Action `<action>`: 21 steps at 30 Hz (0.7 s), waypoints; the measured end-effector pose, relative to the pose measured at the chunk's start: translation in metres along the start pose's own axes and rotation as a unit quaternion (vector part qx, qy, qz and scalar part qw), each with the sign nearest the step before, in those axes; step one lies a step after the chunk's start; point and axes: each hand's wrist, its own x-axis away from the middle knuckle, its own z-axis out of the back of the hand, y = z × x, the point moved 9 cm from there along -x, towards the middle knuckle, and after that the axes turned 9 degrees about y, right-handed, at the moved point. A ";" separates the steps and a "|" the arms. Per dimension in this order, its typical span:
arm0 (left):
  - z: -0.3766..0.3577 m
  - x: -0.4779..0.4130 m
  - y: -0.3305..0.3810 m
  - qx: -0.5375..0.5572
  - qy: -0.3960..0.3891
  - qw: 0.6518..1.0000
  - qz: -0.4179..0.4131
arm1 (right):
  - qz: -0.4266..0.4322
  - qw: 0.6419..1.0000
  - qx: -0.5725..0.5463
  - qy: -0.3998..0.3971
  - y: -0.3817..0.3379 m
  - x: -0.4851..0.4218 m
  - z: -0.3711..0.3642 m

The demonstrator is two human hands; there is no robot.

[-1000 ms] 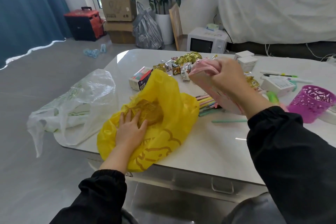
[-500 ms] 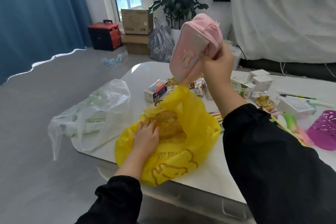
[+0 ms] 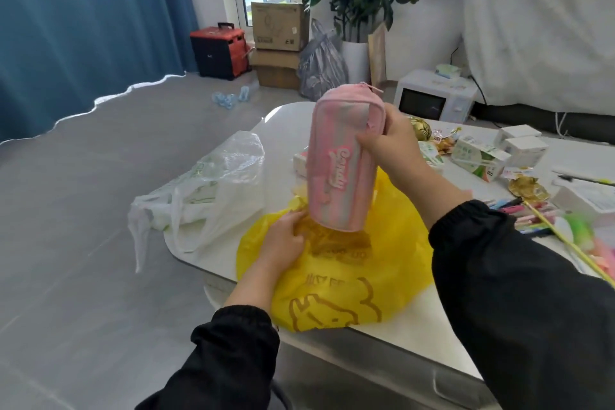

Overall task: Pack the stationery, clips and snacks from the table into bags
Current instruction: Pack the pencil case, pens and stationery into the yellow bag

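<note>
My right hand (image 3: 396,150) grips a pink pencil case (image 3: 339,170) and holds it upright, its lower end just over the mouth of a yellow plastic bag (image 3: 336,289) at the table's near edge. My left hand (image 3: 283,240) pinches the bag's left rim and holds it apart; something golden shows inside the bag. Coloured pens (image 3: 519,213) lie on the table to the right, partly hidden by my right sleeve. Gold-wrapped snacks (image 3: 421,130) and small cartons (image 3: 479,156) lie behind my right hand.
A clear plastic bag (image 3: 206,190) lies crumpled at the table's left corner. White boxes (image 3: 522,143) sit at the far right of the white table (image 3: 416,329). Beyond it stand a microwave (image 3: 432,96), a potted plant (image 3: 356,53), cardboard boxes (image 3: 276,27) and a red case (image 3: 219,50).
My right hand lifted the pink pencil case from the table, turned it upright and brought it down to the yellow bag's mouth. My left hand stayed at the bag's rim.
</note>
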 end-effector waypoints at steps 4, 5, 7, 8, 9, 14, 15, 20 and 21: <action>0.022 -0.004 0.007 -0.053 0.078 0.995 -0.037 | 0.119 0.984 0.122 -0.061 -0.019 0.005 0.000; 0.025 -0.003 0.013 -0.068 0.091 0.991 -0.066 | 0.151 0.973 0.151 -0.085 -0.024 0.009 -0.005; 0.028 -0.002 0.022 -0.127 0.126 0.977 -0.116 | 0.195 0.950 0.191 -0.154 -0.031 0.022 -0.020; 0.031 0.000 0.024 -0.172 0.149 0.966 -0.124 | 0.205 0.936 0.210 -0.194 -0.031 0.030 -0.029; 0.034 0.001 0.024 -0.217 0.164 0.956 -0.112 | 0.208 0.923 0.228 -0.232 -0.030 0.037 -0.037; 0.030 0.002 -0.015 -0.287 0.065 0.953 0.076 | 0.216 0.897 0.248 -0.295 -0.027 0.052 -0.053; 0.028 0.003 -0.023 -0.261 0.052 0.958 0.104 | 0.221 0.896 0.243 -0.298 -0.030 0.052 -0.052; 0.042 0.001 -0.023 -0.191 0.093 0.968 0.132 | 0.233 0.878 0.245 -0.339 -0.050 0.052 -0.051; 0.048 0.001 -0.021 -0.152 0.109 0.972 0.139 | 0.237 0.866 0.265 -0.351 -0.049 0.055 -0.055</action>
